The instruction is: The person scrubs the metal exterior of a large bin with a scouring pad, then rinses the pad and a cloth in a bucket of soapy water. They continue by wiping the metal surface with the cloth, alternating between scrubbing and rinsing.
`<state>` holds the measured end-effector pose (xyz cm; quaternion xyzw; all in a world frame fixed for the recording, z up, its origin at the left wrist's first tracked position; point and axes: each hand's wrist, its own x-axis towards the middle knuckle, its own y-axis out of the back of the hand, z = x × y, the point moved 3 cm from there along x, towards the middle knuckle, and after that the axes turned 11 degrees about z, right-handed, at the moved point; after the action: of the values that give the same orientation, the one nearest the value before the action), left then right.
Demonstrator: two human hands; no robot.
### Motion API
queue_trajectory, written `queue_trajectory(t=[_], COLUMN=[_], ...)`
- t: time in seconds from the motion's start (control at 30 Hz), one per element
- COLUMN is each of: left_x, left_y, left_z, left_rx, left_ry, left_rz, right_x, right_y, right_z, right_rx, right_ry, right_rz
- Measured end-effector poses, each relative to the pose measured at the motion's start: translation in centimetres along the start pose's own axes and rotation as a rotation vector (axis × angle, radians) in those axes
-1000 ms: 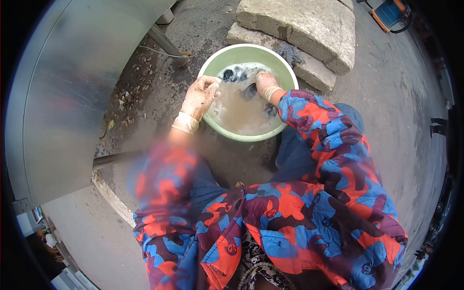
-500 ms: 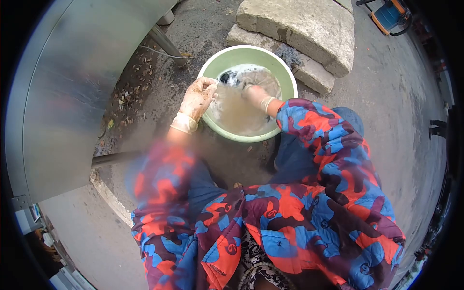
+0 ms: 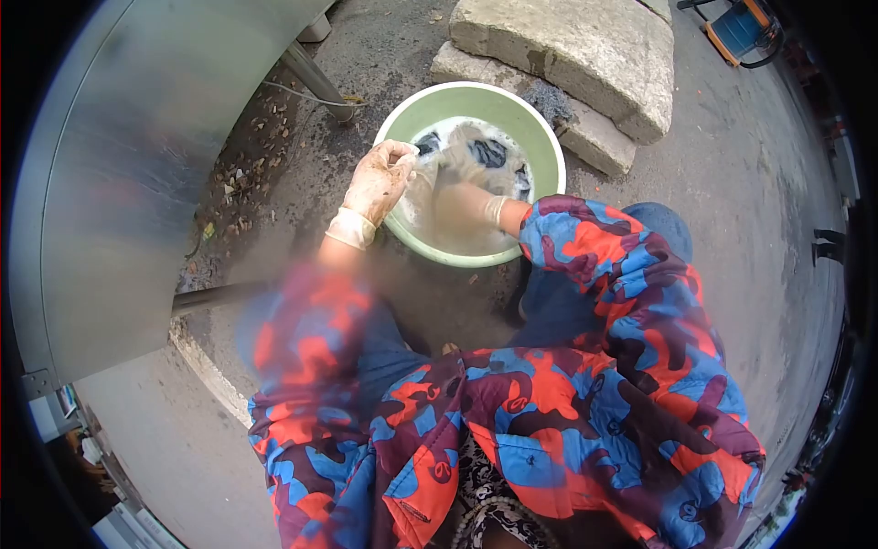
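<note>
A pale green basin (image 3: 549, 151) holds murky, foamy water with dark-patterned wet cloth (image 3: 489, 153) showing at the surface. My left hand (image 3: 377, 183), in a thin, dirt-smeared glove, is at the basin's left rim. Its fingers are curled together in a pinch; what lies between them is too small to make out. My right hand (image 3: 466, 206), also gloved, reaches into the water at the basin's middle. Motion blur and cloudy water hide its fingers, so its grip does not show.
Stacked concrete slabs (image 3: 567, 55) stand just beyond the basin. A large metal panel (image 3: 137, 183) on legs fills the left side. Dry leaves (image 3: 251, 169) litter the ground beneath it. An orange and blue machine (image 3: 743, 32) stands far right.
My right hand has moved slightly left and down in the water. The wet cloth has shifted, and more of its dark pattern shows. My left hand stays nearly in place.
</note>
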<state>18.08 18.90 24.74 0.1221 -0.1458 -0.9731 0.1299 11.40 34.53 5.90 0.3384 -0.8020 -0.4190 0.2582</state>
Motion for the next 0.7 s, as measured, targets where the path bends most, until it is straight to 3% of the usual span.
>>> queue_trajectory(t=[0.03,0.1,0.23,0.27,0.3,0.37,0.4,0.43,0.5,0.57,0.6,0.63,0.67,0.7], left_x=[-0.1,0.2,0.0,-0.3,-0.1,0.5,0.6,0.7,0.5,0.4,0.5,0.5,0.4,0.1], left_y=[-0.1,-0.3,0.1,0.1,0.0,-0.1,-0.2,-0.4,-0.5,-0.5,-0.3,-0.1,0.0,0.1], left_z=[0.1,-0.2,-0.3,0.0,-0.1,-0.8,-0.7,-0.6,-0.8,-0.7,-0.8,-1.0,-1.1,-1.0], left_rx=[0.024,0.046,0.078,0.061,0.059,0.043,0.044,0.037,0.028,0.057,0.057,0.078,0.098,0.098], left_ry=[-0.034,-0.075,-0.091,-0.050,-0.055,-0.066,-0.063,-0.044,-0.025,-0.088,-0.092,-0.098,-0.102,-0.102], left_rz=[-0.004,-0.008,0.010,-0.002,-0.003,0.002,0.000,-0.006,-0.012,-0.013,-0.011,-0.005,0.000,0.000], right_x=[-0.1,0.8,1.8,1.6,1.2,0.1,-0.2,-0.8,-0.4,1.2,1.9,1.8,1.9,1.3], right_y=[-2.8,9.5,13.8,13.1,11.4,8.3,5.0,0.1,2.8,9.3,10.3,14.1,14.2,15.8], right_z=[1.4,-2.9,4.2,4.5,3.0,-1.9,-2.9,-2.0,-2.5,-0.4,3.9,3.3,6.8,4.9], right_rx=[-0.117,-0.191,-0.155,-0.158,-0.243,-0.027,-0.021,0.030,0.283,-0.046,0.008,-0.138,0.035,-0.014], right_ry=[0.231,-0.163,-0.674,-0.694,-0.547,-0.216,-0.103,0.115,-0.129,-0.268,-0.442,-0.575,-0.648,-0.587], right_rz=[0.044,-0.154,0.432,0.386,0.267,0.008,-0.189,-0.231,-0.334,-0.166,-0.005,0.150,0.410,0.503])
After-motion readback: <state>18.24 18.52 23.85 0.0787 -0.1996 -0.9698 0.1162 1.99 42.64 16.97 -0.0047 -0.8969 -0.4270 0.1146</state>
